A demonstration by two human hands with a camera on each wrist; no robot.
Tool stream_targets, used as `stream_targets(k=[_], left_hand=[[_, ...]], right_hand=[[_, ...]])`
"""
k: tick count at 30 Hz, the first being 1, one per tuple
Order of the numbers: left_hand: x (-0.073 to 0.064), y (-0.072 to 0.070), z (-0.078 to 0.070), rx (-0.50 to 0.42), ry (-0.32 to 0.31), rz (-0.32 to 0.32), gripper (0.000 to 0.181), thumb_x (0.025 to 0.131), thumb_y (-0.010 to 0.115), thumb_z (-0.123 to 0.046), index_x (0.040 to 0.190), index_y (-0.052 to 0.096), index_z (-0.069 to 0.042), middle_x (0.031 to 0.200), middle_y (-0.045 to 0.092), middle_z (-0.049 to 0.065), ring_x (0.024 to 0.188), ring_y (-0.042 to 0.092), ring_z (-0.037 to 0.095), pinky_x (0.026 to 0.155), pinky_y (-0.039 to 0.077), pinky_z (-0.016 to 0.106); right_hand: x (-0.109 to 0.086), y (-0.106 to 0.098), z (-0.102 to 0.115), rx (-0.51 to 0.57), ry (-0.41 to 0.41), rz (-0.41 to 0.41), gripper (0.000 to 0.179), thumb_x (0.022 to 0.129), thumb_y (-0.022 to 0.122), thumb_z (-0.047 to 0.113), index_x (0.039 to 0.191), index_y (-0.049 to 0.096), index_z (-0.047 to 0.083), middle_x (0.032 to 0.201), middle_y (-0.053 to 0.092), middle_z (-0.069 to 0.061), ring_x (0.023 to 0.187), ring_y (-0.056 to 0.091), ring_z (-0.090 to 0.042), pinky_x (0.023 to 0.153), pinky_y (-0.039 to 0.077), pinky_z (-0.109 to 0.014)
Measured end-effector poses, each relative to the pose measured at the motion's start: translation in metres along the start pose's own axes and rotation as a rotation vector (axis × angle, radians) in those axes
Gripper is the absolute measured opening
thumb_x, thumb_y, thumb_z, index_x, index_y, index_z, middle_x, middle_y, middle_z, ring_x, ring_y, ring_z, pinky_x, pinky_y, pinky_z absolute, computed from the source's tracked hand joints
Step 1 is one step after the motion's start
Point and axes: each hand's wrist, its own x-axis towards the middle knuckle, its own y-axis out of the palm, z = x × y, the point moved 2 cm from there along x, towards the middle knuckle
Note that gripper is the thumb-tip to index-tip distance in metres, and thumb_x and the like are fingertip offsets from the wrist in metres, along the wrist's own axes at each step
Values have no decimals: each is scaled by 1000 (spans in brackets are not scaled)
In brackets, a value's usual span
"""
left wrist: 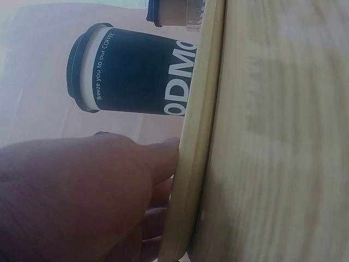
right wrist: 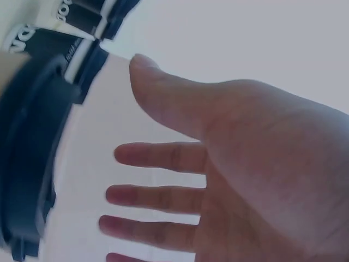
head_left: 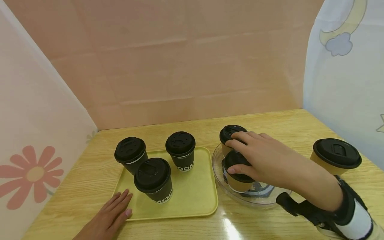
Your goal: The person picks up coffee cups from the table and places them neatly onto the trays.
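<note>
My right hand [head_left: 259, 156] hovers over two brown paper cups with black lids, a rear cup [head_left: 232, 130] and a front cup [head_left: 239, 185], both inside a clear plastic dish [head_left: 270, 200]. In the right wrist view its fingers [right wrist: 163, 155] are spread and straight, apart from a black lid [right wrist: 30, 153]. My left hand [head_left: 109, 215] rests at the front left corner of a yellow tray [head_left: 192, 200], fingertips over its rim. Three black cups with lids stand upright on that tray: a front one [head_left: 154, 181], a left one [head_left: 131, 153] and a rear one [head_left: 180, 148].
Another brown cup with a black lid [head_left: 336, 155] stands on the wooden table [head_left: 177, 230] to the right of the dish, behind my right forearm. A pinkish cloth wall [head_left: 192, 66] closes off the back, with printed cloth panels [head_left: 345, 90] at both sides.
</note>
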Motion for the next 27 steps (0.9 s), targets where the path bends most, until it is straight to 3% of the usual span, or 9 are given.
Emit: stream_targets(k=[2,7,10,11,16,23,27], left_hand=[[1,1,0,-1,2,-3,51,102,48,-38,143,49,-9,150,45,16,139,39,43,109,29,38],[2,3,0,-27,-25,45,53,102,46,-40,145,47,-8,152,41,17,140,35,47,105,32,61],[1,4,1,-29,-33,56,54,102,46,-41,145,46,-9,153,40,17,141,34,46,105,30,59],[1,4,2,-39,-39,57,54,102,46,-41,145,46,-9,153,40,16,141,33,47,114,28,50],[-1,3,4,-28,-23,22,52,102,48,-40,144,47,-10,152,42,15,140,35,45,112,24,36],[-1,1,3,6,-23,18,52,102,46,-41,145,48,-12,152,43,13,139,37,44,108,32,46],[0,0,0,14,-22,19,52,102,46,-42,144,48,-12,152,44,12,139,38,43,107,33,49]], right_hand=[[-2,-5,-6,11,14,-21,59,90,59,56,135,55,19,134,56,-7,120,57,-33,92,48,-57],[-9,-13,-22,12,46,-80,62,90,64,51,141,49,18,141,51,-13,128,50,-37,95,43,-62],[-14,-12,-31,-2,43,-141,65,88,68,47,142,48,16,142,49,-15,130,48,-38,96,42,-63],[-17,-11,-34,-7,45,-158,66,87,69,46,142,48,16,143,49,-16,130,48,-39,96,42,-63],[-34,-1,-51,-35,84,-215,78,82,74,46,147,42,15,147,44,-16,134,43,-39,101,36,-62],[-61,8,-83,-47,163,-299,85,80,72,54,149,39,14,148,41,-21,133,38,-44,100,31,-66],[-79,14,-100,-59,253,-316,88,82,70,55,151,35,13,148,40,-24,132,37,-48,97,28,-71]])
